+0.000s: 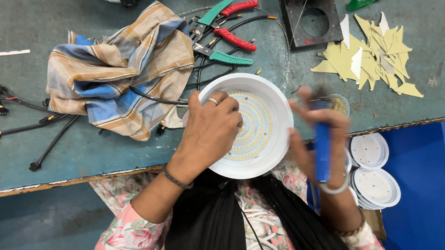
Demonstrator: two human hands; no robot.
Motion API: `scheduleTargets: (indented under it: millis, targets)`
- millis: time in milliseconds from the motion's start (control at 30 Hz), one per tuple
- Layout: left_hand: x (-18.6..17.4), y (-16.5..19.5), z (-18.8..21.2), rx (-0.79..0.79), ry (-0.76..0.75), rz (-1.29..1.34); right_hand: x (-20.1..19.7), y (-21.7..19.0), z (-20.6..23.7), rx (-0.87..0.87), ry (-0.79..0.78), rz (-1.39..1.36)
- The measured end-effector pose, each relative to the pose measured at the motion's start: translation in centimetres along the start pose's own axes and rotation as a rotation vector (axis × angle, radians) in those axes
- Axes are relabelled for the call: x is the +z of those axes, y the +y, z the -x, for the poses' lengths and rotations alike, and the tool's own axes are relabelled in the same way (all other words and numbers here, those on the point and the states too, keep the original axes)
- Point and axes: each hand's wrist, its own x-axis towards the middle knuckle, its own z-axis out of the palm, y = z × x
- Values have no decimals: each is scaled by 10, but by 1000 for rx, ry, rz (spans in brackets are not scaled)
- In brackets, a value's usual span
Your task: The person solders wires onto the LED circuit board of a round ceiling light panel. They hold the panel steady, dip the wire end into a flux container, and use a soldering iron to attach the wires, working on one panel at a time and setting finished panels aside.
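Observation:
A round white lamp housing (275, 110) with a disc of small yellow LED dots lies at the near edge of the green workbench (32, 16). My left hand (208, 132), a ring on one finger, rests palm down on the housing's left side and holds it steady. My right hand (318, 139), blurred by motion, grips a blue-handled tool (322, 152) upright just to the right of the housing. A small round dish (339, 104) sits behind that hand.
A checked cloth (120, 68) lies left of the housing. Red and green pliers (226, 32) and black cables (27, 126) lie behind and left. Yellow paper scraps (375, 59) and a black square frame (312, 19) sit back right. Stacked white lamp discs (375, 184) rest by a blue bin (422, 198).

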Motion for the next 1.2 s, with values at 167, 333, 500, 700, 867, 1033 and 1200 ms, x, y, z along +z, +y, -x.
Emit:
scheduleTargets:
  millis: [167,333,500,700,867,1033,1200]
  targets:
    - [-3,-2,4,10,108,101,-48,26,22,10,242,170]
    - [-6,6,6,-94,120,78,-70,57,44,103,318,304]
    - [-7,8,3,-172,42,88,-67,86,55,103,284,226]
    - [-8,5,5,-174,28,85,-63,98,61,41,244,232]
    - [-11,5,7,-171,8,83,-57,107,56,58,279,231]
    - [-12,7,6,-181,-2,73,-52,101,44,97,314,195]
    - [-12,6,7,-149,49,111,-44,50,33,23,244,-10]
